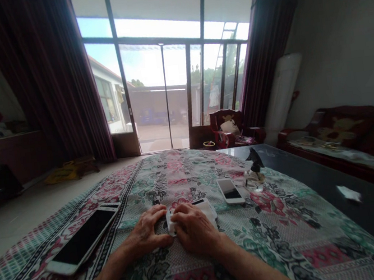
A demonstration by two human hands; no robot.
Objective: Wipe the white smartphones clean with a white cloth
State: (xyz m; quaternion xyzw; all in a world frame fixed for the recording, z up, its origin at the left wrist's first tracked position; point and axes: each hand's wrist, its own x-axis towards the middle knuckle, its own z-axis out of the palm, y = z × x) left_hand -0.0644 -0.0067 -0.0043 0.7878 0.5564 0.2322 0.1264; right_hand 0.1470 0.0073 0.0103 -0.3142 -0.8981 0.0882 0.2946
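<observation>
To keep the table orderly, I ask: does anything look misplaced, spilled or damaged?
A crumpled white scrap, perhaps tissue, looks stray: it lies alone on the dark tabletop at right, off the flowered cloth. No spill shows around the spray bottle. The right hand partly covers the white device, so damage there I cannot judge.

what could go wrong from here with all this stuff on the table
The spray bottle stands close to the small phone; if knocked, it might tip and wet it. The white device under the right hand could slide on the tablecloth if pushed. The tablet lies near the left forearm, which might bump it.
</observation>
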